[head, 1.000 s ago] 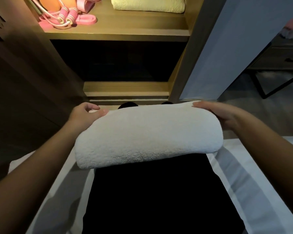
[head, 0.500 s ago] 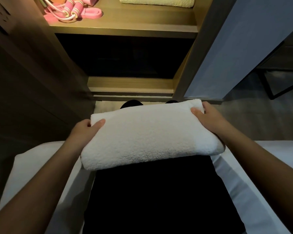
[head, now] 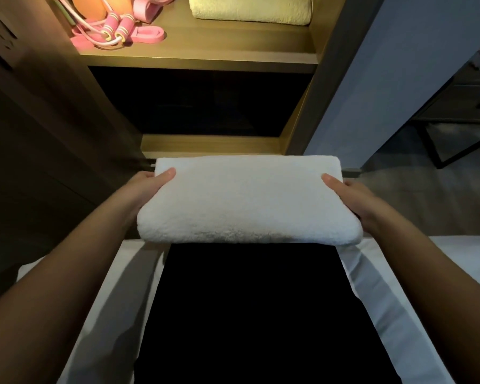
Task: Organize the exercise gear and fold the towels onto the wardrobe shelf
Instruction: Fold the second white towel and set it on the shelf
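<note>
You hold the white towel (head: 247, 200), folded into a thick pad, level in front of you, one hand at each short end. Your left hand (head: 147, 187) grips the left end and your right hand (head: 349, 198) grips the right end; each thumb lies on top of the pile, and the fingers are hidden underneath, so judge them curled below the fold. The towel's long axis runs straight across you, left to right, and that already matches the front edge of the lit wardrobe shelf (head: 205, 55). The shelf lies ahead of your hands and above them, well apart from the towel, so the coming move looks like a lift up and forward with no turn needed. Both hands sit about equally far from the shelf. On it, the yellow towel (head: 250, 9) lies folded at the back on your right hand's side, and the pink skipping rope (head: 117, 30) and an orange ball (head: 90, 9) crowd your left hand's side; bare wood shows in front of the yellow towel. No brand, label or writing can be read on anything here
</note>
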